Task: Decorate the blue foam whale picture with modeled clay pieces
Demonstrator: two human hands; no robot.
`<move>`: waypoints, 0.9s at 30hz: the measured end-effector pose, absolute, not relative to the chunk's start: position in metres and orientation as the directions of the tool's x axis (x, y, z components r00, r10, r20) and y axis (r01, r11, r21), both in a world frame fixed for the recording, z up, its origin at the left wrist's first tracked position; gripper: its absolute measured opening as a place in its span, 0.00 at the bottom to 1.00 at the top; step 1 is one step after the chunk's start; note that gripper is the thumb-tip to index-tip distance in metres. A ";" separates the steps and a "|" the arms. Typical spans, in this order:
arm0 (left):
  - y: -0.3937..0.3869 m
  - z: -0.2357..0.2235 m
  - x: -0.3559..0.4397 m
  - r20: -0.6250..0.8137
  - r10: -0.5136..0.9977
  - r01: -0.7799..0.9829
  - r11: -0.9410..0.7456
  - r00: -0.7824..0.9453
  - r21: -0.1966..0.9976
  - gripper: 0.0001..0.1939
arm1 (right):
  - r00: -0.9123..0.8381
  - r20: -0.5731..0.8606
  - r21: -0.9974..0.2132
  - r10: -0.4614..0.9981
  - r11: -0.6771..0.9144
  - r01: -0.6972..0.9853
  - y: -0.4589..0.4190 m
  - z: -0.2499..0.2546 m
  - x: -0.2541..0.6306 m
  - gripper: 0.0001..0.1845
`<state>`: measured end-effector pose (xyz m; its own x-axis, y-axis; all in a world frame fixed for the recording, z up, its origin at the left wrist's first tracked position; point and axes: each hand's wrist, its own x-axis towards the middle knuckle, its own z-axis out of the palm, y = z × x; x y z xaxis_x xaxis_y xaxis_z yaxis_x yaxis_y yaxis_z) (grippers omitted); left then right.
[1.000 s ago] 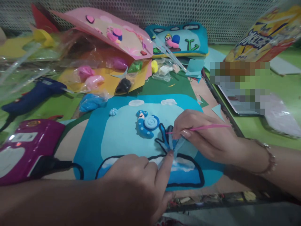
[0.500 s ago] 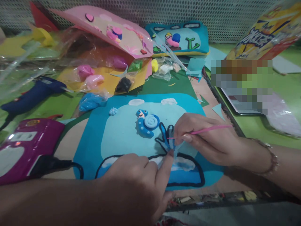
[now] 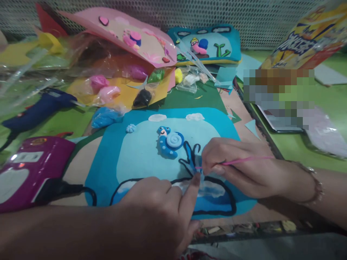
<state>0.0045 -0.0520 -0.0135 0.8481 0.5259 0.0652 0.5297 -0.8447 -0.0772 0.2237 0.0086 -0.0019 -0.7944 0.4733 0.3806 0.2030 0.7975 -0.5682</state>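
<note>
My right hand (image 3: 238, 164) pinches a thin pink modelling tool (image 3: 246, 159), its tip at the lower stems of a blue clay plant (image 3: 190, 155) edged in black. With its index finger stretched out, my left hand (image 3: 159, 213) presses the plant's base; its other fingers curl under, partly hidden. The plant is on a blue card (image 3: 105, 162) with a pale blue middle. Left of it sits a blue clay snail (image 3: 169, 142) with a spiral shell. A black-outlined blue clay ground strip (image 3: 214, 204) runs along the card's lower part, partly behind my left hand.
At the left lie a blue glue gun (image 3: 40, 108) and a magenta power strip (image 3: 35, 169) with a black plug. Bagged clay lumps, including a black one (image 3: 142, 97), lie behind the card. Decorated pink (image 3: 114, 25) and teal cases (image 3: 235, 43) stand farther back. A phone (image 3: 282, 122) lies right.
My right hand has moved slightly down and toward me with the pink tool, whose tip is lower on the plant. My left hand has stayed in place.
</note>
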 end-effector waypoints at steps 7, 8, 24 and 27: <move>-0.046 -0.009 0.007 0.168 0.602 0.602 -0.796 0.781 0.058 0.29 | -0.641 0.468 -0.588 0.608 0.756 0.287 0.011 -0.005 0.232 0.07; -0.044 -0.010 0.008 0.164 0.615 0.615 -0.786 0.771 0.054 0.30 | -0.616 0.472 -0.602 0.631 0.741 0.298 0.012 -0.006 0.232 0.07; -0.033 -0.004 0.023 -0.205 0.683 0.693 -0.720 0.701 -0.031 0.35 | -0.559 0.544 -0.591 0.625 0.759 0.273 0.015 -0.008 0.228 0.11; -0.033 -0.004 0.022 -0.183 0.691 0.701 -0.713 0.699 -0.014 0.34 | -0.562 0.556 -0.574 0.612 0.772 0.272 0.016 -0.008 0.229 0.11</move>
